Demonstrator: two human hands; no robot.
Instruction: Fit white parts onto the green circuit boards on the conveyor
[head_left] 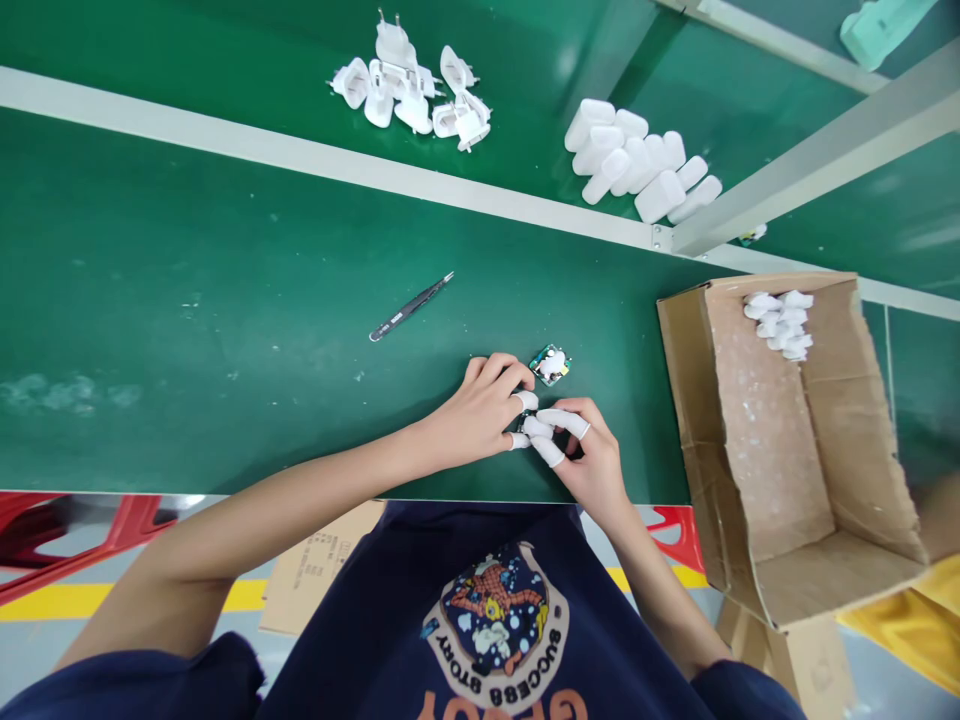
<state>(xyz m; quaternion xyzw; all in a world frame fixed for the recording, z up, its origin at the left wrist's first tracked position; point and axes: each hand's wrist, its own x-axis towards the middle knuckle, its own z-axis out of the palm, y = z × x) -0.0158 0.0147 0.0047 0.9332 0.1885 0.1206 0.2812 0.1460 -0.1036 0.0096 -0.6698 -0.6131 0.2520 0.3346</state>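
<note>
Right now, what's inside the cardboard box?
In the far corner of the box, small white pieces lie heaped; white specks dot an inner wall. Anything beneath their top layer is covered.

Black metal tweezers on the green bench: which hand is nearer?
Left hand: the black metal tweezers lie ahead of it, apart from it. Right hand: farther off, on the left hand's far side.

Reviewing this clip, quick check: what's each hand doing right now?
Left hand: closed, pinching a small dark part, too small to identify.
Right hand: closed, pinching the same part.
</note>
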